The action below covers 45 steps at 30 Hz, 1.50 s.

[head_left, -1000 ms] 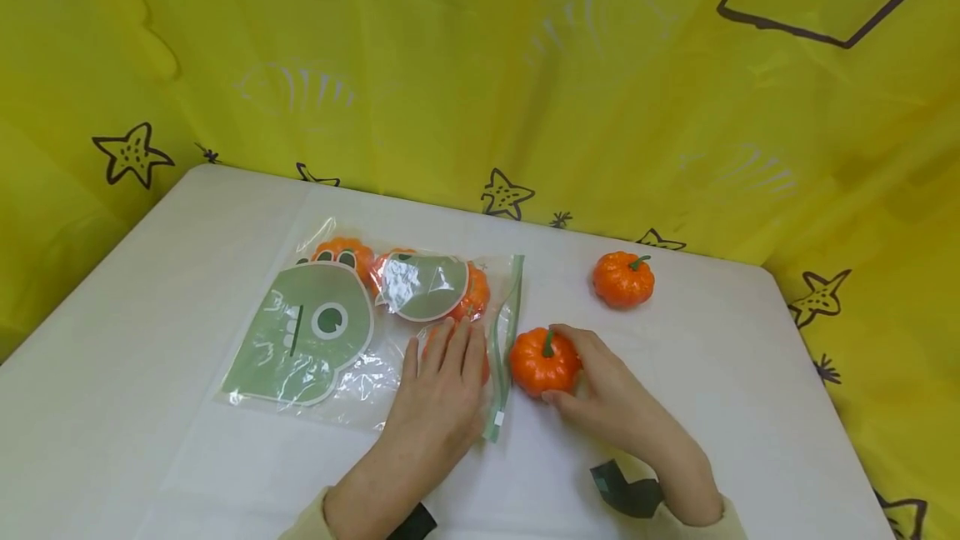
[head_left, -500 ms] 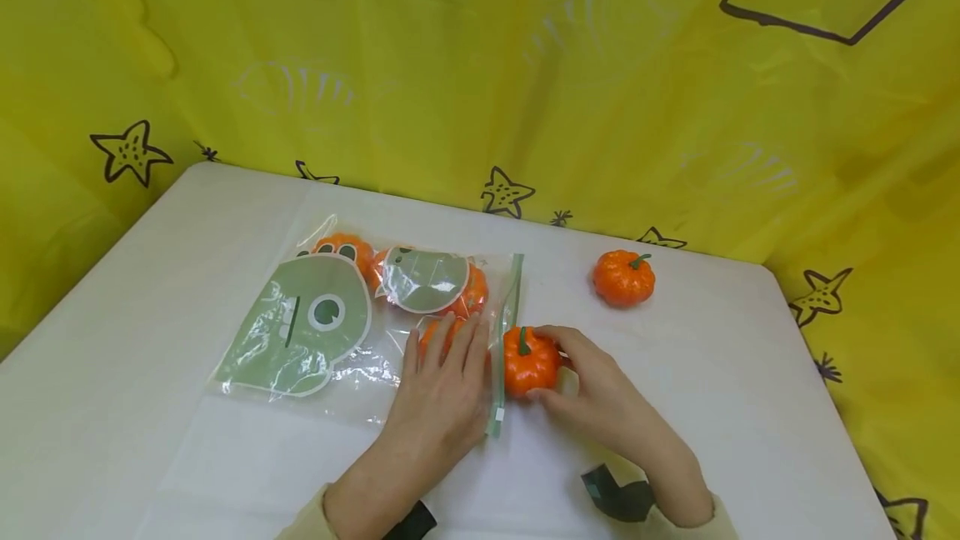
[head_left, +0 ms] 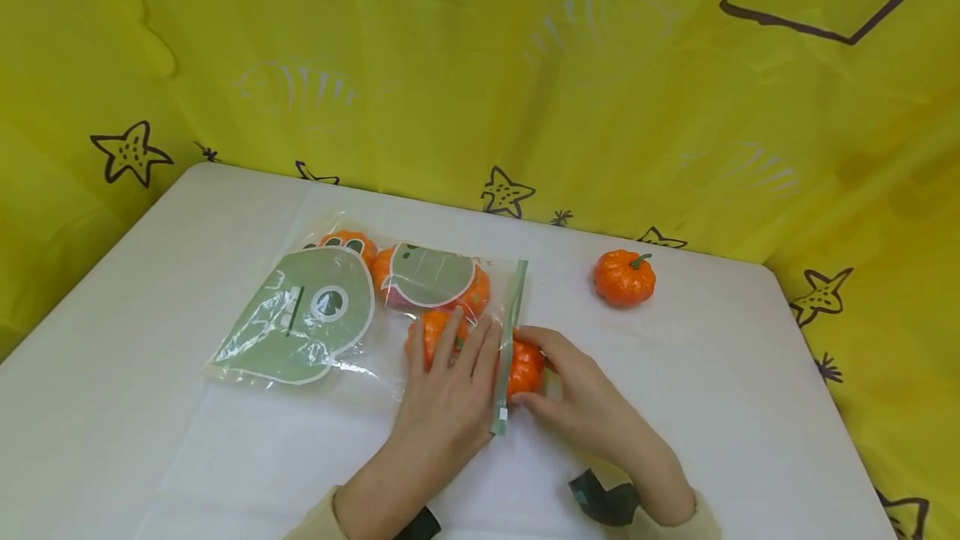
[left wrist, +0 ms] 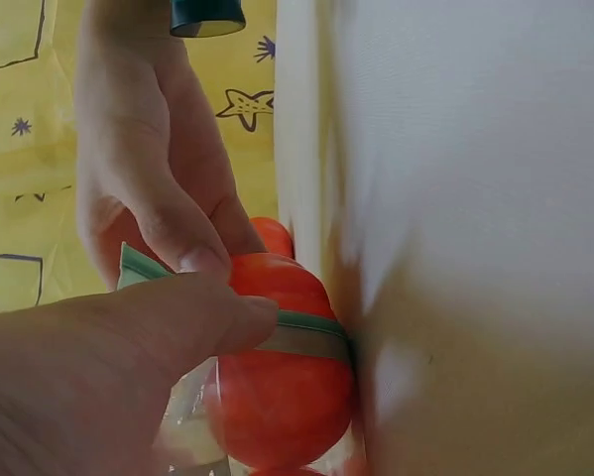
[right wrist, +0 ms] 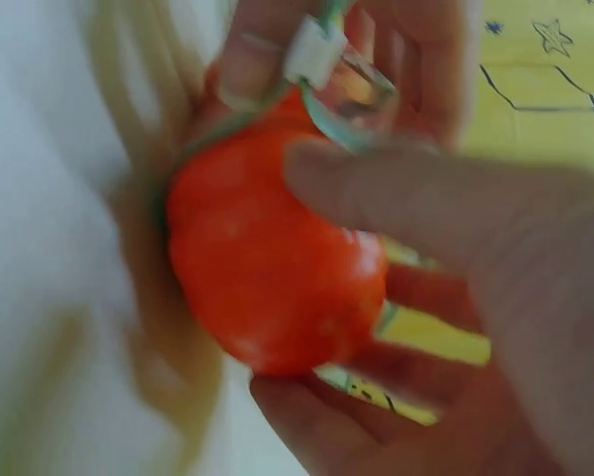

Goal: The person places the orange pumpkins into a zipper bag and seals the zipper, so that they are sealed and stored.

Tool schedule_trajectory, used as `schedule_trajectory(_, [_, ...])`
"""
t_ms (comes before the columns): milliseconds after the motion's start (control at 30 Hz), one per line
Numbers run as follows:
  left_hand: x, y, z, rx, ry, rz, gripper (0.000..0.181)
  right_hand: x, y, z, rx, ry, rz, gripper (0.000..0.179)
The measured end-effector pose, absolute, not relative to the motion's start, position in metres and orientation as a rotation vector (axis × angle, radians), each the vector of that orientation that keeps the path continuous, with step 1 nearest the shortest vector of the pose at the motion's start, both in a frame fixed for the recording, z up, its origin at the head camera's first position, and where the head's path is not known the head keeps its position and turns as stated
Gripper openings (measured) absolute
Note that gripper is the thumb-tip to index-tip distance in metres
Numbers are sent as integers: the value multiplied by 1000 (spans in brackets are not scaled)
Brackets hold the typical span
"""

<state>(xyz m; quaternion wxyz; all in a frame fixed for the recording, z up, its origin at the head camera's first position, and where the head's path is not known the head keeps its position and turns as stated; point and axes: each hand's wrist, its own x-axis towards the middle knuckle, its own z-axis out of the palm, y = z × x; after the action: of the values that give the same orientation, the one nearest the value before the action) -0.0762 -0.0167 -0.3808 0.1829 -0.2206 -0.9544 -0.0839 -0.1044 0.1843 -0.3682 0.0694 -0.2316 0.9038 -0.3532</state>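
A clear zip bag [head_left: 258, 340] with a green printed cartoon creature lies flat, its green-edged mouth facing right. Several orange toy pumpkins [head_left: 437, 332] show through the plastic. My left hand [head_left: 450, 407] rests on the bag close to the mouth, fingers spread and straight over one pumpkin. In the left wrist view its thumb [left wrist: 202, 317] lies at the green strip. My right hand [head_left: 588, 394] grips another toy pumpkin [right wrist: 272, 278] between thumb and fingers, partly inside the mouth. The white zip slider [right wrist: 314, 52] hangs at the mouth's near corner.
One more orange toy pumpkin [head_left: 624, 278] with a green stem sits on the white table [head_left: 720, 340] at the back right. A yellow curtain [head_left: 450, 65] with drawn starfish and fish hangs behind the table and along its sides.
My right hand has moved left with its pumpkin, from beside the bag's mouth to partly inside it. The pumpkin under my left hand shows more fully. The bag's printed film has shifted slightly.
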Motion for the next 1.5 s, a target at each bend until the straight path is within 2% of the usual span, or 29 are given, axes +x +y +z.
schedule_trajectory(367, [-72, -11, -381, -645, -2798, -173, 79, -111, 187, -373, -587, 2520, -1387, 48])
schedule_trajectory(700, [-73, -10, -384, -637, -2732, -155, 73, -114, 194, -374, -582, 2492, -1407, 26])
schedule_trajectory(833, [-74, -10, -386, -651, -2707, -148, 71, -115, 200, -374, -573, 2537, -1338, 28])
schedule_trajectory(967, [-73, -10, -387, -666, -2684, -138, 67, -115, 199, -373, -681, 2543, -1305, 32])
schedule_trajectory(1167, [-74, -10, -388, -676, -2694, -154, 73, -113, 197, -372, -823, 2535, -1264, 34])
schedule_trajectory(1500, [-73, -10, -388, -697, -2660, -151, 74, -115, 197, -376, -729, 2455, -1321, 35])
